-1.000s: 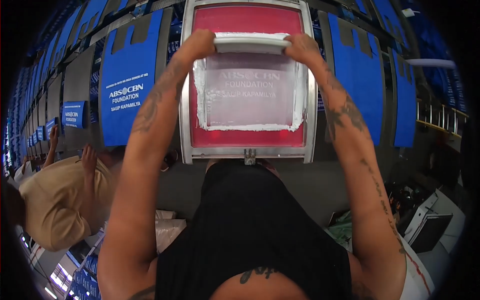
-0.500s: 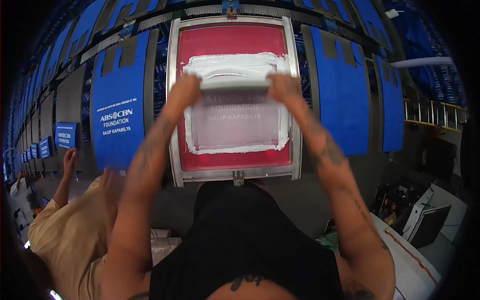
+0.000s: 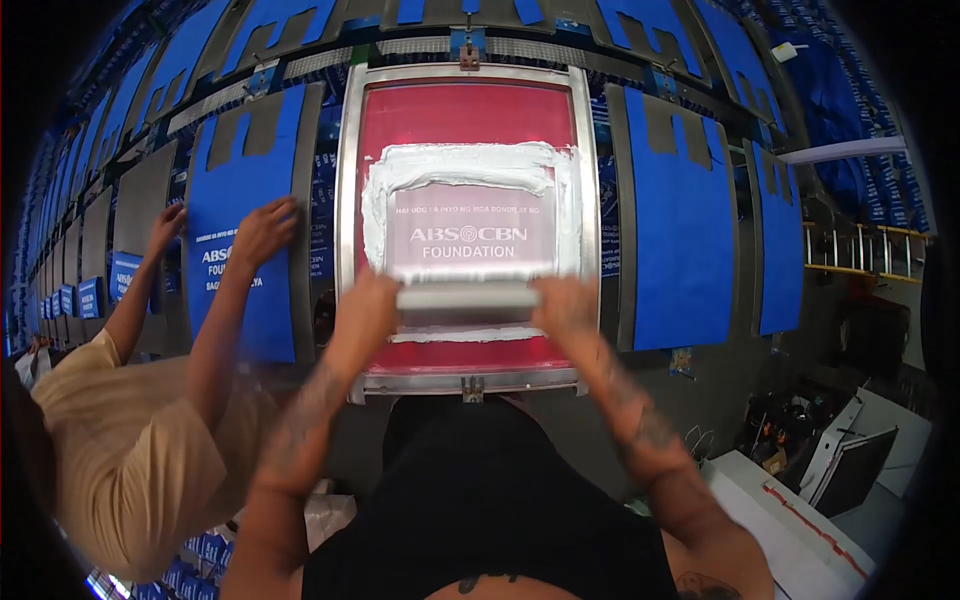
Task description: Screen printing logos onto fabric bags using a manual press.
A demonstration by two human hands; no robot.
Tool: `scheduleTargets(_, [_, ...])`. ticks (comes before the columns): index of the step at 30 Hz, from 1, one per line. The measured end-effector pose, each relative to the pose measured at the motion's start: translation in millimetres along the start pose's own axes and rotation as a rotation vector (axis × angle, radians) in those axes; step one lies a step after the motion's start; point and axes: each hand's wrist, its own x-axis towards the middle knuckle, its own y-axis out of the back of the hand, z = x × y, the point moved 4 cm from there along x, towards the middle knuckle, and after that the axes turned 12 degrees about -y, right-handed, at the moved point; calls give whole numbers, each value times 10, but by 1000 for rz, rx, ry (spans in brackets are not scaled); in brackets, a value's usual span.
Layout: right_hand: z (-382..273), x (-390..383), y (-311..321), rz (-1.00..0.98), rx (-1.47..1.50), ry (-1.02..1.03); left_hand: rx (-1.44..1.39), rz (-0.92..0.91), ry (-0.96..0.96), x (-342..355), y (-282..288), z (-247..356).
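A squeegee (image 3: 468, 296) lies crosswise low on a screen-printing frame (image 3: 352, 200) with metal sides and red mesh (image 3: 465, 112). My left hand (image 3: 370, 310) is wrapped round its left end, my right hand (image 3: 567, 305) round its right end. White ink (image 3: 470, 155) forms a thick ridge at the far side of the mesh and runs down both edges. Between the ridge and the squeegee, pale lettering shows through a pinkish panel (image 3: 470, 225). The squeegee's lower edge and my fingertips are blurred.
Left of the frame lies a blue bag piece (image 3: 240, 300) with white print on a grey board; a co-worker in tan reaches over it with both hands. A plain blue piece (image 3: 680, 230) lies on the right board. A white panel (image 3: 780, 520) stands at lower right.
Both my hands have drawn the squeegee toward me, from the upper part of the mesh to the lower, uncovering more lettering. The co-worker's hands have moved up onto the left blue piece.
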Motion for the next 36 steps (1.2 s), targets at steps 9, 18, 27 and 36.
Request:
scheduleTargets(9, [-194,2175,669,-71,-89,81,129,-129,-92,1946,770,-832])
scheduleTargets(18, [-263,2660,1074,-304,83,62,-10,-278,-108,2457,1213,-1133])
scheduleTargets(27, [-708,2140,581,-106,-121,124,-423,229,-255,886,803,-544])
scheduleTargets(36, [-637,2564,538,-268,-145,273,-1310,-582,615,-1446,-1324,799])
